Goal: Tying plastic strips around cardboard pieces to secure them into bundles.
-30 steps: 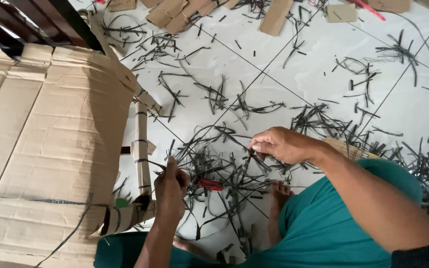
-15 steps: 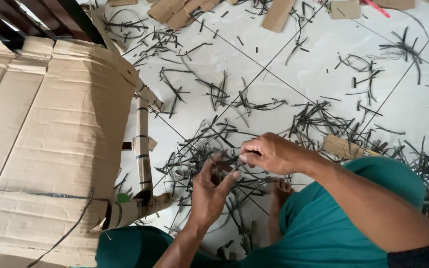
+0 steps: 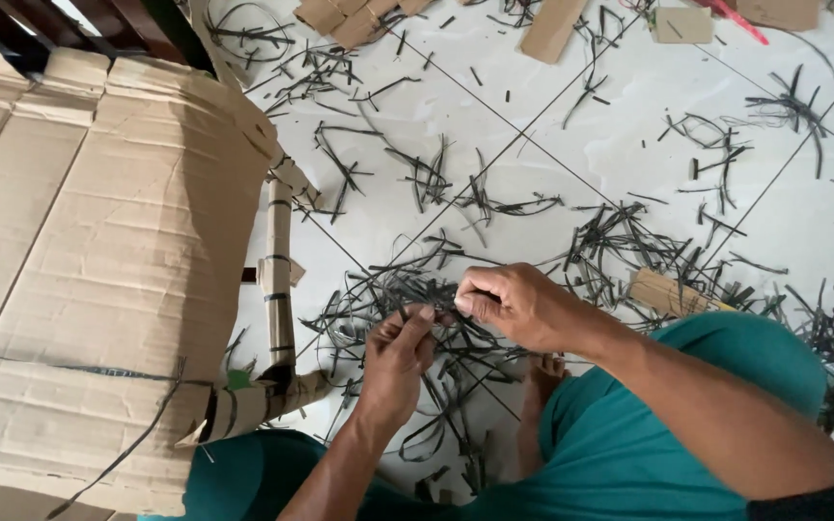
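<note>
My left hand point(image 3: 396, 349) and my right hand point(image 3: 512, 304) meet above a tangle of dark thin plastic strips point(image 3: 378, 304) on the white tiled floor. Both pinch the same dark strip between their fingertips, at about the middle of the view. My knees in teal trousers point(image 3: 687, 425) show below the hands. A large bundle of folded brown cardboard point(image 3: 98, 260), bound with dark strips, stands at the left, close to my left forearm.
A narrow rolled cardboard piece point(image 3: 279, 260) tied with strips leans beside the bundle. More cut dark strips point(image 3: 726, 154) litter the tiles at the right and back. Loose cardboard scraps point(image 3: 552, 29) lie at the far edge, one point(image 3: 668, 292) near my right knee.
My left hand has risen from the floor near a small red thing and joined my right hand. Both now pinch one strip. The right hand shifted slightly left.
</note>
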